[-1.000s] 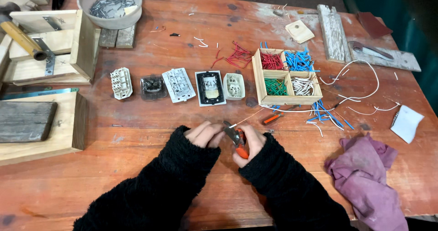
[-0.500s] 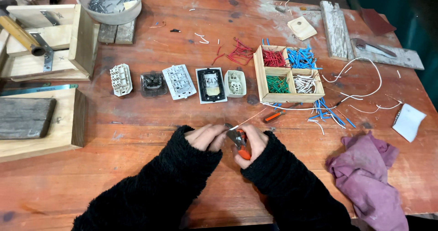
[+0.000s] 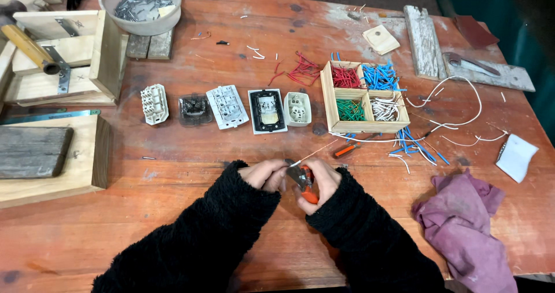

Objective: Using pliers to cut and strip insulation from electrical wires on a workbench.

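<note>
Big reddish wooden counter (image 3: pixel 243 148) fills the frame. Purple rag (image 3: pixel 468 223) sits lower right. A wooden divided box (image 3: pixel 364 96) of red, blue, green and white wire bits is right of centre, with a row of socket modules (image 3: pixel 225 106) to its left. Bottom centre, the right hand (image 3: pixel 321 180) is closed around orange-handled wire strippers (image 3: pixel 305 183). The left hand (image 3: pixel 266 174) pinches a thin white wire (image 3: pixel 318 151) that runs up-right toward the box.

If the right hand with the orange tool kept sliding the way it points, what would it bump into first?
The right hand points left, at the left hand, which is right beside it holding the white wire. It would probably meet that hand first; any gap between them is hard to judge.
</note>
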